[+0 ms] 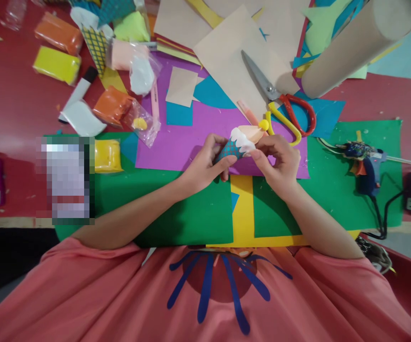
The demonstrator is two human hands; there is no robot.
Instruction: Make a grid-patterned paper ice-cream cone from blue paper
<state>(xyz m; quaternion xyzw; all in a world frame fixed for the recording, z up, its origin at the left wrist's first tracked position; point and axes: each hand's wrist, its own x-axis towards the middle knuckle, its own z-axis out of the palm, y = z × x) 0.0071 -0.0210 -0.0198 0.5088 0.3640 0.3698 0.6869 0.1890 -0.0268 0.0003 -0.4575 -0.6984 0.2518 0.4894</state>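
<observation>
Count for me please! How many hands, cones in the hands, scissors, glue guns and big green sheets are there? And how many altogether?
Hands: 2, left hand and right hand
Held blue-checked cone: 1
Scissors: 1 pair
Glue gun: 1
Big green sheets: 2, left green sheet and right green sheet
Total: 7
</observation>
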